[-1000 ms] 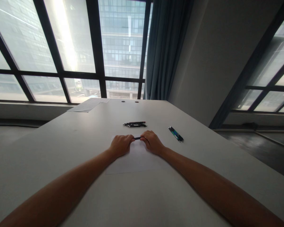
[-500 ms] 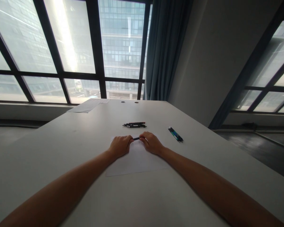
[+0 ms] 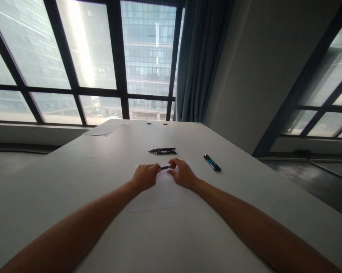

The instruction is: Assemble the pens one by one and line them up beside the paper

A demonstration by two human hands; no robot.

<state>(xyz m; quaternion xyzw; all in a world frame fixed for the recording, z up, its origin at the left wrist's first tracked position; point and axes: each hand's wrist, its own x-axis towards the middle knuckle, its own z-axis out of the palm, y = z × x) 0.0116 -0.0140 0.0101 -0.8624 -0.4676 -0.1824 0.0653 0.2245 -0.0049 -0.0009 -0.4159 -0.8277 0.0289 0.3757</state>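
My left hand (image 3: 145, 176) is closed on a dark pen (image 3: 165, 167), whose free end points right. At that end is my right hand (image 3: 182, 172), thumb and fingers parted around the tip; whether a finger touches it I cannot make out. Both hands rest over a white sheet of paper (image 3: 162, 199) on the white table. Just beyond them lies a small group of black pens (image 3: 163, 151), side by side. Off to the right is a bundle of pens with blue and green parts (image 3: 212, 163), lying at a slant.
The long white table (image 3: 74, 178) reaches toward the windows. Papers (image 3: 102, 128) lie at its far left corner. Two small round dark discs (image 3: 149, 123) are near the far edge. A blue curtain (image 3: 192, 64) and a grey pillar (image 3: 239, 76) stand behind.
My right thumb and fingers have come apart, letting go of the pen's right end and baring its tip. My left hand keeps its hold. The view has shifted slightly.
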